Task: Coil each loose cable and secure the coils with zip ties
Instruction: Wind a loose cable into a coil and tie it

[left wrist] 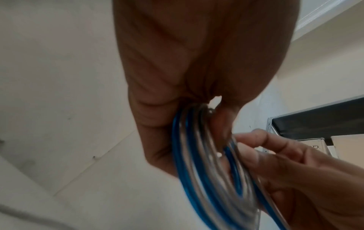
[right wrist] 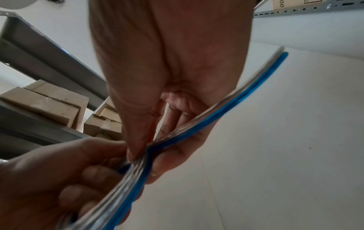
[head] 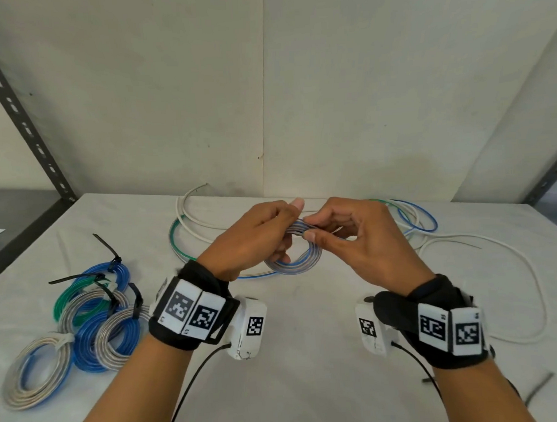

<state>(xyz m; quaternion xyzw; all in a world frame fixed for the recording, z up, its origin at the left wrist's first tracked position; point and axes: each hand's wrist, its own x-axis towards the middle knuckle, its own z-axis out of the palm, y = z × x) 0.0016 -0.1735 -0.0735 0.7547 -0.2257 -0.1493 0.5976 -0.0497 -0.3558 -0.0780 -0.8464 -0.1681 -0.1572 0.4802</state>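
**Two hands hold a blue and silver cable coil above a white table**

A person stands at a white table (head: 310, 385), both forearms reaching forward with wrists bent slightly inward so the hands meet in the middle. Each wrist wears a black band with square black-and-white markers. The left hand (head: 256, 237) is curled around the top of a small blue and silver cable coil (head: 300, 261), thumb raised above the strands. The right hand (head: 361, 236) pinches the same strands between thumb and forefinger, just beside the left thumb; its other fingers are loosely bent. The coil hangs below the hands, above the table. Loose cables (head: 484, 265) in white, green and blue lie behind and to the right. On the left sit finished coils (head: 93, 317), bound with black zip ties (head: 108, 247).
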